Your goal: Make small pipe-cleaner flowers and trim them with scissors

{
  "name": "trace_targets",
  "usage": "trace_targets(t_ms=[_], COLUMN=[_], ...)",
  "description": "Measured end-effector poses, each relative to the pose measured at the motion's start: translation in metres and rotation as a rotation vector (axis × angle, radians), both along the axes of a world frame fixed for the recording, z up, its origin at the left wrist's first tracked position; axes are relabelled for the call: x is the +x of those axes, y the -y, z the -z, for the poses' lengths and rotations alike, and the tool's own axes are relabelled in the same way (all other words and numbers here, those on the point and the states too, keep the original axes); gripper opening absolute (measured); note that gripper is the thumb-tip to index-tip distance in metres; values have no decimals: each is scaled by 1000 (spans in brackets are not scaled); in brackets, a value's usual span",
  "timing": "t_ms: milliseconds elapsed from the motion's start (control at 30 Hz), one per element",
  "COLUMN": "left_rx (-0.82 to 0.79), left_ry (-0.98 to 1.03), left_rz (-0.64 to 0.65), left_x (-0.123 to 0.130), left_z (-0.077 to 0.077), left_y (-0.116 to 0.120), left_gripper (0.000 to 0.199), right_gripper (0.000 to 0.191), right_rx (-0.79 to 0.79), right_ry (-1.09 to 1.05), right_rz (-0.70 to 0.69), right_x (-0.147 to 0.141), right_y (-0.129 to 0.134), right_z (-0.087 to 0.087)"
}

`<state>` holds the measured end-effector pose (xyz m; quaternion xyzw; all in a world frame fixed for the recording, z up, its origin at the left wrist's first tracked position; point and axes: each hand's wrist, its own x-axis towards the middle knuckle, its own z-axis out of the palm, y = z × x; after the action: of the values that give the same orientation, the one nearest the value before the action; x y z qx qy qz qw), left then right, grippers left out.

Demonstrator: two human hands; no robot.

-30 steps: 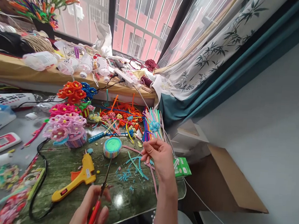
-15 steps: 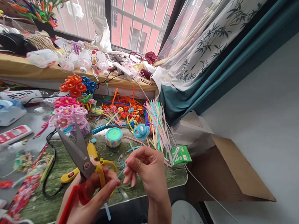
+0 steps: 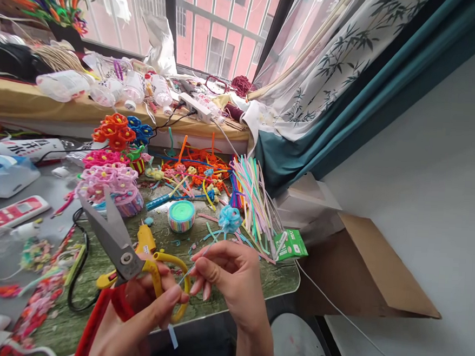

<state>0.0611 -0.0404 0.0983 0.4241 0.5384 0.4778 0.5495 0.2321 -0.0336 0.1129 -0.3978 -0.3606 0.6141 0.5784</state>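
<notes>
My left hand [image 3: 142, 312] is closed around the handles of a pair of scissors [image 3: 128, 260], whose grey blades stand apart and point up and left. One handle is a yellow loop; a red band runs along the hand's left side. Between that thumb and finger is also a thin light-blue pipe cleaner [image 3: 185, 275]. My right hand [image 3: 228, 277] pinches the same strand higher up. Just beyond my right fingers is a fluffy blue pipe-cleaner flower [image 3: 229, 219]; whether it joins the strand, I cannot tell. A pale strip [image 3: 173, 336] hangs below the left hand.
A yellow glue gun [image 3: 146, 240] lies behind the scissors, near a round striped box [image 3: 181, 216]. Pastel pipe cleaners [image 3: 255, 206] are bundled at right by a green packet [image 3: 292, 245]. Pink pipe-cleaner flowers [image 3: 109, 182] stand left. An open cardboard box [image 3: 377, 269] sits beyond the table edge.
Both hands have shifted slightly left, the scissors with them. The blue flower has turned and now looks rounder. Both hands keep their grip on the pipe cleaner.
</notes>
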Motion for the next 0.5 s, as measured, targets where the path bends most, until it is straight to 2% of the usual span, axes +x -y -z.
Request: trace_targets(t_ms=[167, 333, 400, 500], left_rx=[-10, -16, 22, 269], left_ry=[-22, -83, -190, -413], left_rz=[20, 76, 130, 178], left_x=[-7, -12, -20, -39], left_z=[6, 0, 0, 7], left_y=[2, 3, 1, 1], left_gripper=[50, 54, 51, 65], right_gripper=[25, 26, 27, 30], right_rx=[86, 261, 342, 420], right_ry=[186, 342, 393, 466], right_rz=[100, 114, 132, 180], right_x=[1, 4, 5, 6], right_y=[8, 13, 15, 18], right_z=[0, -5, -7, -9])
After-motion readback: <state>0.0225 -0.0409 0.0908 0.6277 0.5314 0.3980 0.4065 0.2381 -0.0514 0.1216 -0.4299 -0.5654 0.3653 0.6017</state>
